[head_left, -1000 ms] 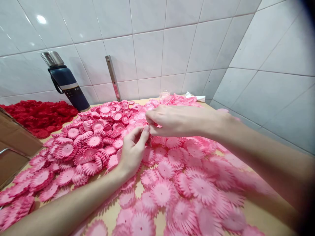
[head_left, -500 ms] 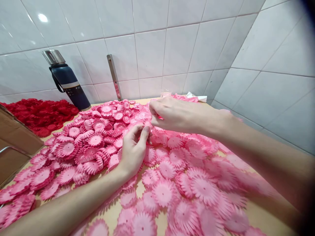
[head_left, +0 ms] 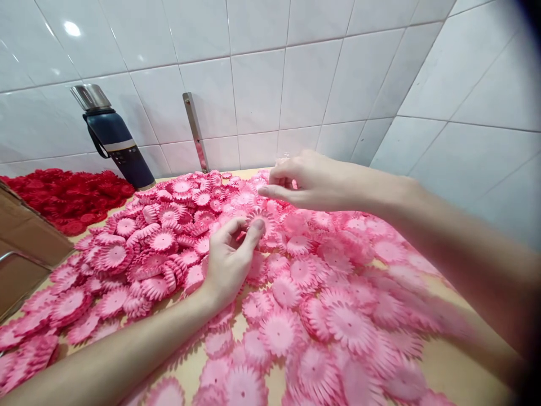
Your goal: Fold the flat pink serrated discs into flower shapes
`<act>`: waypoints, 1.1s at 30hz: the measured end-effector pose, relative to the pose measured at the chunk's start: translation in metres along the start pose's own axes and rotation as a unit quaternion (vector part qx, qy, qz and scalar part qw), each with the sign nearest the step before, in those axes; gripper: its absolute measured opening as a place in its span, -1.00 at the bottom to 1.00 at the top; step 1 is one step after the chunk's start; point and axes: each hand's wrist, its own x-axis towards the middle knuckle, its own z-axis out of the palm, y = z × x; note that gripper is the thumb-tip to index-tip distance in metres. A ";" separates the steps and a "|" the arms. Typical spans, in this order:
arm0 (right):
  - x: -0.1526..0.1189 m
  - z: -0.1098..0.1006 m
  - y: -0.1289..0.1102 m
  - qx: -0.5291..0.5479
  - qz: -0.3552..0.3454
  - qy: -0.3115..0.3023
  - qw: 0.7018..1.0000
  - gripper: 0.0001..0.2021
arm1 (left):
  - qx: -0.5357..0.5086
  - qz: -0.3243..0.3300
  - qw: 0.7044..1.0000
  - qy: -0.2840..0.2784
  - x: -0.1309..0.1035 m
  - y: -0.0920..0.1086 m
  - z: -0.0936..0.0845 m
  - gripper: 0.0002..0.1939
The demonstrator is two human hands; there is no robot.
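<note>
Flask capped, contents hidden, left hand pinching pink scalloped disc

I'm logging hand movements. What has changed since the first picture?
The right hand has lifted up and slightly right, away from the left hand, its thumb and fingers parted. Whether it let go of anything is unclear. A pink disc now shows in the left hand's pinch. The bottle and red pile stayed put.

Is bare at the left hand and the right hand, with slender fingers, a rounded left thumb tip, narrow wrists and slim, smooth forearms uncovered as far as visible.
</note>
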 end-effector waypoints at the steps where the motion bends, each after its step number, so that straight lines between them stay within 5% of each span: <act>1: -0.001 0.000 -0.004 0.018 -0.014 -0.017 1.000 -0.57 | 0.003 0.001 1.000 -0.003 0.000 0.000 0.000 -0.73; 6: -0.006 -0.006 -0.018 0.126 -0.092 -0.088 0.984 -0.69 | 0.015 -0.003 1.000 0.009 -0.001 -0.003 -0.003 -0.65; 12: -0.004 -0.003 -0.015 0.131 -0.121 -0.067 0.982 -0.87 | -0.017 -0.005 1.000 0.000 0.000 -0.002 -0.004 -0.67; 20: -0.004 -0.002 -0.014 0.120 -0.119 -0.065 0.983 -0.87 | 0.013 0.001 1.000 0.000 0.000 0.001 0.000 -0.78; 28: -0.003 -0.003 -0.014 0.164 -0.125 -0.055 0.977 -0.89 | 0.038 0.009 0.999 0.008 -0.001 -0.001 -0.002 -0.63; 33: -0.005 -0.008 -0.017 0.169 -0.141 -0.102 0.970 -0.84 | 0.049 0.007 0.999 0.003 -0.003 0.000 -0.002 -0.59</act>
